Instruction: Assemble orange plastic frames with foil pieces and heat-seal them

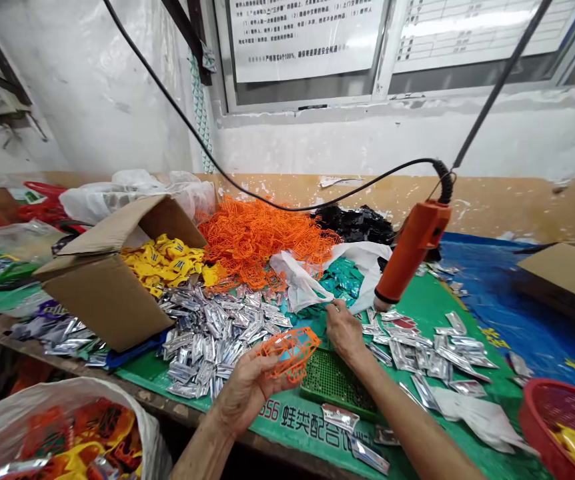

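Note:
My left hand [246,395] holds an orange plastic lattice frame [290,353] with a teal piece showing inside it. My right hand [346,331] reaches forward, its fingertips at a heap of teal foil packets [340,283] beside a white plastic bag [300,283]. Whether those fingers grip anything is hidden. A green perforated tray [332,380] lies beneath and between my hands. Silver foil sachets [217,340] are piled to the left, and more [417,353] lie to the right. An orange hand tool [412,250] hangs on a black cable just right of my right hand.
A cardboard box [107,287] of yellow packets stands at the left, behind it a tangled orange frame heap [262,243]. A white sack [67,433] sits at lower left, a red basket [562,427] at lower right. Black packets [355,223] lie by the wall.

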### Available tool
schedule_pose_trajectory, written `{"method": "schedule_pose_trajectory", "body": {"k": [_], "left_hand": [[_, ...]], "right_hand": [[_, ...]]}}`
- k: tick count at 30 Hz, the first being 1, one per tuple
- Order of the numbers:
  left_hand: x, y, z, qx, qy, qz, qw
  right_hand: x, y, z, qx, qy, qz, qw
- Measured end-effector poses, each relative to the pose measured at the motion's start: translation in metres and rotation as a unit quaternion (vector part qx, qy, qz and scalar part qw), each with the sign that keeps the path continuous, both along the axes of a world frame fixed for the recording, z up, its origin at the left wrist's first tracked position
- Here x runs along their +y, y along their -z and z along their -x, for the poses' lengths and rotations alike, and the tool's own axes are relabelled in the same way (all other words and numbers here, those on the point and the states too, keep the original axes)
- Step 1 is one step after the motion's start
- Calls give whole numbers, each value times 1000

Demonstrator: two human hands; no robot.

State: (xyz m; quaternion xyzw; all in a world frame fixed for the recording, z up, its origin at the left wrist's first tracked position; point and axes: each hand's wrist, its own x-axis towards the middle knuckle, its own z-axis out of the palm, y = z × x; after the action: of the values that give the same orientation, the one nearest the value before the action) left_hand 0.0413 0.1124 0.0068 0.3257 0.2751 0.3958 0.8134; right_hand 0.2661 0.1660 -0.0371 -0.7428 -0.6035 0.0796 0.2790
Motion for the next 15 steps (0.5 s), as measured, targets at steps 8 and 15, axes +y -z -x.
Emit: {"method": "schedule_pose_trajectory", "body": {"k": [8,15], "left_hand": [[-1,1,6,-32,50,11,998],[-16,0,-4,-51,28,-9,998]], "right_hand": [[-72,-38,22,241,-114,-81,960],[-91,-42,42,428,-172,19,887]]}}
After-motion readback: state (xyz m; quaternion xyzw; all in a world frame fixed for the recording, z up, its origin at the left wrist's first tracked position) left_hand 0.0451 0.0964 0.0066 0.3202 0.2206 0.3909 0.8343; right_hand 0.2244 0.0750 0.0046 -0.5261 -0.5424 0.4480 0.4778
